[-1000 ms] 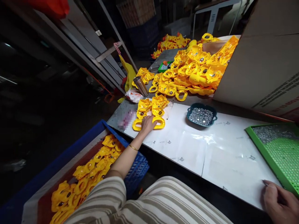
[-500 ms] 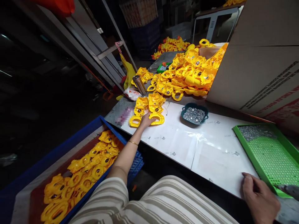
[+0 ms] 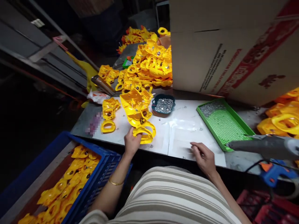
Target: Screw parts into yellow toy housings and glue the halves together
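My left hand (image 3: 133, 141) grips a yellow plastic shell (image 3: 134, 107) by its ring-shaped end, holding it tilted up above the white board. Dark round spots and a thin wire show on the shell. Left of it, a similar yellow shell (image 3: 109, 109) lies on the board. My right hand (image 3: 205, 158) is over the board's front edge, its index finger partly stretched and the others loosely curled. Nothing shows in it. Between the hands, farther back, sits a dark teal bowl (image 3: 164, 105) of small metal pieces, apart from the right hand.
A green tray (image 3: 230, 124) with metal pieces lies at right, beside a grey power tool (image 3: 261, 146). Behind are a heap of yellow parts (image 3: 151, 65), a brown flask (image 3: 102, 84) and a big cardboard box (image 3: 198, 56). A blue crate (image 3: 63, 137) of yellow parts stands at lower left.
My left hand has lifted a yellow shell off the board and brought it right. My right hand has moved left, away from the green tray. The view has turned right.
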{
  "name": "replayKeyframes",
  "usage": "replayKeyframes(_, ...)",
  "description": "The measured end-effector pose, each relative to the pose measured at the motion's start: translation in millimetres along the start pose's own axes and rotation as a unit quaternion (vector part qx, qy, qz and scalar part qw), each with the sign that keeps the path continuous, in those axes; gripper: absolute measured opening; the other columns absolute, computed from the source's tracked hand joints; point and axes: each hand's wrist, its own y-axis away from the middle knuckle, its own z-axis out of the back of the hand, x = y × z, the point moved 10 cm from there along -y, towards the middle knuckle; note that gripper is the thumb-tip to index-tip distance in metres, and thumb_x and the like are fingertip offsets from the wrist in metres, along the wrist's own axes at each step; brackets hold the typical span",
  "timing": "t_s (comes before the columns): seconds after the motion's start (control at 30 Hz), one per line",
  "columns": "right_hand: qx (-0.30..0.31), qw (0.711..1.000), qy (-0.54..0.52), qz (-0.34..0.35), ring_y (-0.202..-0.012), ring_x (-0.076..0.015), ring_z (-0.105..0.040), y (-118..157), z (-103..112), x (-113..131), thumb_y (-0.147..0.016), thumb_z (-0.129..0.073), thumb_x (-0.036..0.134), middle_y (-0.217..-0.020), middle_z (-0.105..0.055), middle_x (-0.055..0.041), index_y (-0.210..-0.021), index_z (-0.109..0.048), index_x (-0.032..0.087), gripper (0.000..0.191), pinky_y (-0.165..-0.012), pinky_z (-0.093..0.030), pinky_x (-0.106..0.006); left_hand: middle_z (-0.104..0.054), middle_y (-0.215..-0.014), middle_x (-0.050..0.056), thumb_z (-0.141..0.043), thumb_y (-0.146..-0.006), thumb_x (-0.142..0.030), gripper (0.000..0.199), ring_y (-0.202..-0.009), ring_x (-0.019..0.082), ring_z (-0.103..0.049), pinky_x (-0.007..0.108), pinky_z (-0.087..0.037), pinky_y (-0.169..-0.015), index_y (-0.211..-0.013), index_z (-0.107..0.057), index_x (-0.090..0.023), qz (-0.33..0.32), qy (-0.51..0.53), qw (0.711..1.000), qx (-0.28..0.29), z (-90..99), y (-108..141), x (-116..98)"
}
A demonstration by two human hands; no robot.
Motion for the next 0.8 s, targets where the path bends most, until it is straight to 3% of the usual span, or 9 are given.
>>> replayKeyframes(0.17, 0.098, 0.972, -0.186, -0.103, -0.059, -0.0094, -0.061, 0.3, -37.0, 1.4, -0.090, -0.052, 0.040, -0.114, -0.063, -0.0118, -0.129, -0.050, 0.019, 0.044, -0.045, -0.048, -0.022, -0.071, -0.084, 0.000, -0.050, -0.071, -0.016, 0.028, -0.075, 0.016, -0.065, 0.022, -0.049, -0.067, -0.096, -0.062, -0.019, -0.053, 0.068, 0.978, 0.188, -95.8, 60.2, -63.0)
replayKeyframes(0.23, 0.090, 0.962, -0.211, -0.150, -0.056, -0.0086, -0.059, 6.3, -38.2, -6.0, -0.089, -0.053, 0.044, -0.114, -0.063, -0.0116, -0.132, -0.048, 0.020, 0.050, -0.044, -0.049, -0.023, -0.070, -0.084, 0.000, -0.049, -0.072, -0.013, 0.024, -0.074, 0.015, -0.064, 0.021, -0.048, -0.067, -0.093, -0.060, -0.018, -0.085, 0.071, 0.970, 0.218, -123.8, 74.1, -80.2)
replayKeyframes(0.33, 0.048, 0.947, -0.221, -0.228, -0.051, -0.0087, -0.056, 18.1, -31.1, -27.7, -0.087, -0.053, 0.048, -0.102, -0.068, -0.0094, -0.130, -0.049, 0.018, 0.052, -0.048, -0.055, -0.027, -0.070, -0.084, 0.000, -0.052, -0.075, -0.014, 0.018, -0.075, 0.014, -0.064, 0.021, -0.047, -0.068, -0.091, -0.059, -0.019, -0.111, 0.068, 0.959, 0.252, -151.0, 86.2, -87.5)
replayKeyframes(0.43, 0.027, 0.946, -0.198, -0.255, -0.057, -0.0127, -0.060, 29.2, -20.3, -47.9, -0.088, -0.052, 0.049, -0.097, -0.069, -0.0091, -0.129, -0.051, 0.018, 0.052, -0.051, -0.058, -0.030, -0.069, -0.087, 0.001, -0.053, -0.079, -0.018, 0.017, -0.077, 0.015, -0.064, 0.023, -0.048, -0.069, -0.095, -0.057, -0.019, -0.148, 0.045, 0.952, 0.265, -158.0, 90.3, -83.7)
replayKeyframes(0.57, 0.020, 0.972, -0.092, -0.216, -0.073, -0.0170, -0.063, 39.1, 5.1, -60.3, -0.091, -0.047, 0.045, -0.115, -0.064, -0.0126, -0.128, -0.054, 0.021, 0.044, -0.052, -0.056, -0.029, -0.063, -0.085, 0.005, -0.052, -0.078, -0.017, 0.008, -0.085, 0.020, -0.060, 0.030, -0.049, -0.075, -0.085, -0.055, -0.019, -0.205, -0.012, 0.952, 0.228, -143.5, 85.6, -71.5)
replayKeyframes(0.67, 0.032, 0.985, 0.034, -0.166, -0.069, -0.0153, -0.061, 42.2, 24.3, -53.0, -0.092, -0.047, 0.040, -0.114, -0.061, -0.0129, -0.120, -0.061, 0.020, 0.037, -0.055, -0.055, -0.031, -0.062, -0.085, 0.008, -0.052, -0.078, -0.017, 0.006, -0.096, 0.025, -0.056, 0.036, -0.048, -0.083, -0.082, -0.056, -0.019, -0.211, -0.028, 0.953, 0.218, -133.6, 82.6, -61.4)
replayKeyframes(0.8, -0.038, 0.979, 0.160, -0.120, -0.055, -0.0103, -0.053, 34.0, 52.0, -29.5, -0.092, -0.050, 0.034, -0.102, -0.061, -0.0093, -0.108, -0.067, 0.020, 0.028, -0.056, -0.050, -0.029, -0.065, -0.101, 0.013, -0.055, -0.080, -0.019, 0.010, -0.110, 0.030, -0.050, 0.042, -0.044, -0.091, -0.089, -0.059, -0.017, -0.244, -0.146, 0.941, 0.183, -125.6, 80.8, -61.2)
